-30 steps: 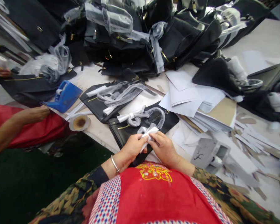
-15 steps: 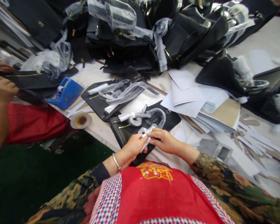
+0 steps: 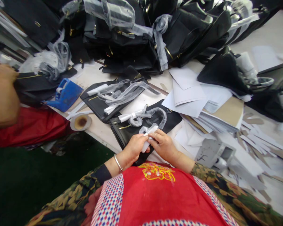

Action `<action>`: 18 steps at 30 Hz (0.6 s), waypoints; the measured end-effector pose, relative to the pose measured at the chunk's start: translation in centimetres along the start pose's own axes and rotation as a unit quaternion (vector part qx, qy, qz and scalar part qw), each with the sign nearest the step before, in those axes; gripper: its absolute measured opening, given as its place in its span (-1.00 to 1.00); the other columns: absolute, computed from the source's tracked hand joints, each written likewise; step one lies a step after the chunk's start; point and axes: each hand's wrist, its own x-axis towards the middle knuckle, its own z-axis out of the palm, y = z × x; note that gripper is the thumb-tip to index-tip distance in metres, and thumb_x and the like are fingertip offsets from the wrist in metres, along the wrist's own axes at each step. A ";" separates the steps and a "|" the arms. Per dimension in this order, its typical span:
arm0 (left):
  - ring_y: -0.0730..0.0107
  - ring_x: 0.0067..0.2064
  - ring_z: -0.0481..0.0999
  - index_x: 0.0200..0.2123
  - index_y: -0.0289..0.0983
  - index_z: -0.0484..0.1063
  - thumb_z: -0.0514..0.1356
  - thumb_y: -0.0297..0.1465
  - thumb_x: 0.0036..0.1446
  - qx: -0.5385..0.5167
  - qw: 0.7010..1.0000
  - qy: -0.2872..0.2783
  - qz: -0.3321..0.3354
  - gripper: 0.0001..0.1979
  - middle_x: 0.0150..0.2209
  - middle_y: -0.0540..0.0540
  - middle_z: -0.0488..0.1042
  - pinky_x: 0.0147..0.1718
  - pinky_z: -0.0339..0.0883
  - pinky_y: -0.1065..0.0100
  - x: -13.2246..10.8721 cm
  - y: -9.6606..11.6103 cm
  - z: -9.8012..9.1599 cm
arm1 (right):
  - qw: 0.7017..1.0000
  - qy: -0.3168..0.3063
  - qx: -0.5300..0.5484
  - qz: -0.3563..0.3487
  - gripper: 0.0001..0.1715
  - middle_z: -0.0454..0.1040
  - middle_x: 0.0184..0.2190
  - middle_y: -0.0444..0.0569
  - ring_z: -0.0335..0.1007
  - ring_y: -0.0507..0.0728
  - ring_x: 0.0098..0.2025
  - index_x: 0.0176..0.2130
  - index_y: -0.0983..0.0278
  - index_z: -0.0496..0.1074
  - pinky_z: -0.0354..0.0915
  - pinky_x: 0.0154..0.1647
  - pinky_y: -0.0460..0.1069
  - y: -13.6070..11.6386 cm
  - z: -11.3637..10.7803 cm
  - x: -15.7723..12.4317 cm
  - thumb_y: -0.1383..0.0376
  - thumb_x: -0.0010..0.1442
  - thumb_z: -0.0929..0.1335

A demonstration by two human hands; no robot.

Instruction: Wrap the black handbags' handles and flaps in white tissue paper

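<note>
A black bag with a gold zipper lies flat at the table edge in front of me. Clear film covers its looped strap, and white wrap binds part of it. Over the bag's near side, my left hand is closed around a white-wrapped strap end. My right hand pinches the same white wrapping from the other side, its fingertips meeting the left thumb. The fingers partly hide the wrapped piece. Just beyond lies a second black bag with film-wrapped straps on it.
Left of the bags are a blue tape dispenser and a tape roll. Paper sheets are stacked to the right, beside a grey box and paper strips. Black bags pile up behind. A co-worker's arm is at left.
My right hand has turned slightly and its fingers have curled closer over the white wrapping. My left hand keeps its hold. The co-worker's hand at left has shifted upward.
</note>
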 end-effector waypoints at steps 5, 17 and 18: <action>0.39 -0.62 0.43 -0.43 -0.36 0.42 0.18 -0.18 0.13 -0.016 1.000 -0.006 0.012 -0.68 -0.63 -0.08 0.44 -0.62 0.27 0.42 -0.2 0.1 -0.1 | 1.000 -0.024 0.012 -0.016 -0.86 0.43 -0.34 -0.05 0.42 0.09 -0.27 -0.18 0.25 0.53 0.37 -0.25 -0.02 0.5 -0.6 0.5 0.36 0.28 0.35; 0.40 -0.62 0.46 -0.34 -0.42 0.45 0.25 -0.18 0.15 -0.057 0.998 -0.014 -0.026 -0.65 -0.59 -0.09 0.46 -0.63 0.32 0.43 -0.1 0.2 -0.4 | 0.990 -0.087 0.037 -0.108 -0.76 0.40 -0.33 -0.01 0.40 0.11 -0.29 -0.05 0.24 0.51 0.40 -0.28 0.00 2.1 -1.9 1.2 0.30 0.33 0.31; 0.40 -0.62 0.46 -0.33 -0.42 0.45 0.25 -0.19 0.15 -0.057 0.998 -0.009 -0.031 -0.66 -0.59 -0.09 0.46 -0.64 0.32 0.43 0.0 0.1 -0.4 | 0.987 -0.104 0.044 -0.118 -0.74 0.40 -0.32 -0.01 0.40 0.10 -0.29 -0.03 0.23 0.51 0.40 -0.28 0.00 2.5 -2.1 1.4 0.30 0.33 0.30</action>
